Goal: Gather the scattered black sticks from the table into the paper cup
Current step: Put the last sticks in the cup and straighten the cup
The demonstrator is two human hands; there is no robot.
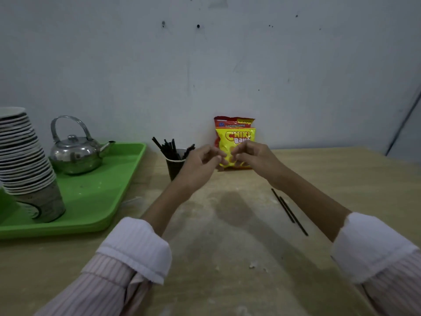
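Note:
A dark paper cup stands on the wooden table near the wall, with several black sticks poking out of it. Two more black sticks lie side by side on the table at the right, under my right forearm. My left hand hovers just right of the cup, partly in front of it, fingers curled and nothing visible in it. My right hand is raised close beside it, fingers also curled, fingertips nearly meeting those of the left. I see no stick in either hand.
A yellow and red snack bag leans on the wall behind my hands. At the left, a green tray carries a steel kettle and a tall leaning stack of paper cups.

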